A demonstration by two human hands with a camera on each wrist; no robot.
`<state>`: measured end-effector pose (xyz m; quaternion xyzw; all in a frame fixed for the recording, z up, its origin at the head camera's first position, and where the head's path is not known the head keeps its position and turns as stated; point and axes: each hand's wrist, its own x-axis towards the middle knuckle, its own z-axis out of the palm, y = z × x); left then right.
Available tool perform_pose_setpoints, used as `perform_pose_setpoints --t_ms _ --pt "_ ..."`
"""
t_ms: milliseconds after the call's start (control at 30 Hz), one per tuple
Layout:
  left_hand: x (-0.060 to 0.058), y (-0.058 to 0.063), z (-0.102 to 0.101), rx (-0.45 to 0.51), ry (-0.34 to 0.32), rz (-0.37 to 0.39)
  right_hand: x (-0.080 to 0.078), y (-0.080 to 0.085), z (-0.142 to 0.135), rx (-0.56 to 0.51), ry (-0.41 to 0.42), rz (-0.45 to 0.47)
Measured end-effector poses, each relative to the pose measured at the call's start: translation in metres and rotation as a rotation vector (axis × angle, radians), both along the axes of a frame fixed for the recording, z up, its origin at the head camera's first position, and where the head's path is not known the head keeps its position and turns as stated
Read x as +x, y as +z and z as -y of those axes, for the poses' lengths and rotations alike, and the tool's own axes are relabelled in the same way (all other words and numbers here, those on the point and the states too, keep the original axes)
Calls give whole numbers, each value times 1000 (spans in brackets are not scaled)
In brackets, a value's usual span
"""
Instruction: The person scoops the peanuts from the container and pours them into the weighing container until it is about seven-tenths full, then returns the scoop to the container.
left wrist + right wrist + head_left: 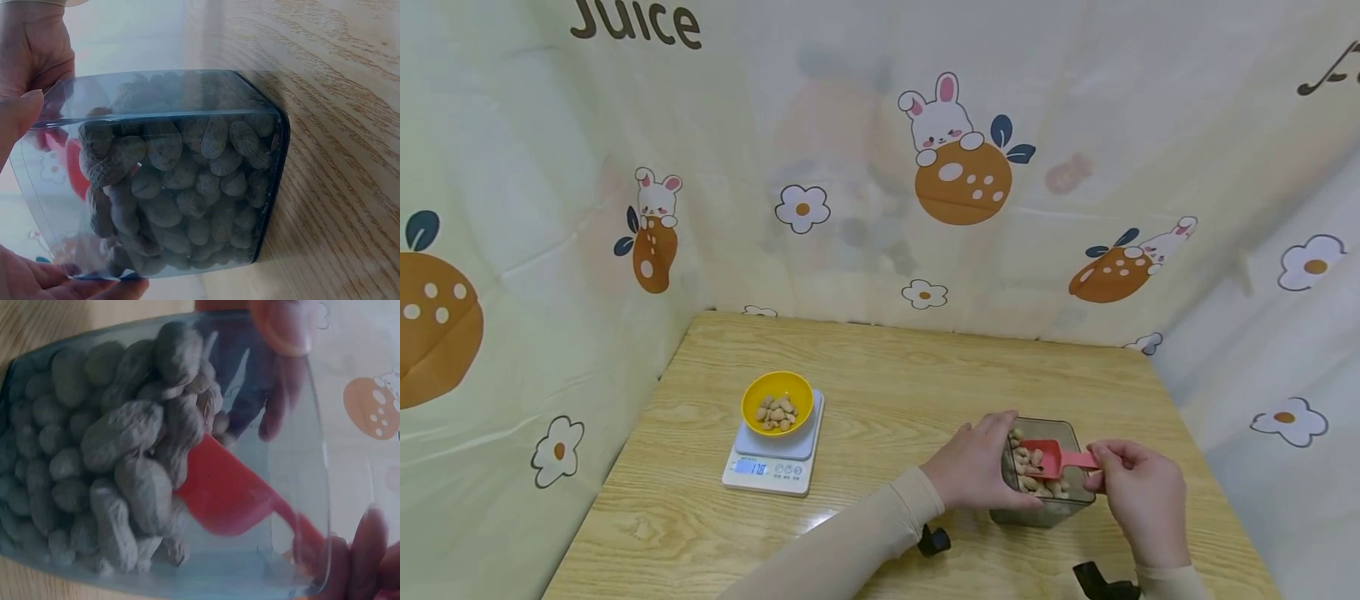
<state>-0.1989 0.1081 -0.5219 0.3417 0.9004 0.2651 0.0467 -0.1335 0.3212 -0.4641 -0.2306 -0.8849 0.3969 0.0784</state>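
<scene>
A see-through grey square container [1037, 514] full of unshelled peanuts [140, 487] stands at the right of the table. My left hand [976, 468] grips it from the left, thumb on the near side and fingers on the far side. My right hand [1144, 493] pinches the handle of a red scoop [1047, 460]. The scoop's bowl is inside the container, its front edge among the top peanuts, as the right wrist view shows through the wall. A few peanuts lie in the scoop.
At the left of the table a yellow bowl [777, 381] with several peanuts sits on a white digital kitchen scale [786, 477] with a lit display. Black wrist mounts [934, 542] hang below both hands. Printed curtains [850, 250] stand around the wooden table [895, 375].
</scene>
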Motion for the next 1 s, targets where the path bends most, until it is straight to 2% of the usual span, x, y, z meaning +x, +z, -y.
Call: perform_pose_setpoints --t_ms 233,333,433,567,733,933,1000 --pt "2 3 0 4 -8 -19 5 -10 8 317 210 -271" --pt "2 4 1 2 -12 -26 4 -12 9 393 263 -294" --pt "1 4 1 4 -8 -33 1 -8 10 411 283 -255" --pt "0 4 0 6 3 -39 -4 -1 12 289 251 -127" --pt "-1 2 -1 -5 4 -17 -8 2 6 18 96 43" --pt "0 1 -1 -12 4 17 -8 0 -3 -229 10 42" --pt "0 1 0 -10 5 18 -8 0 -5 -268 -1 44"
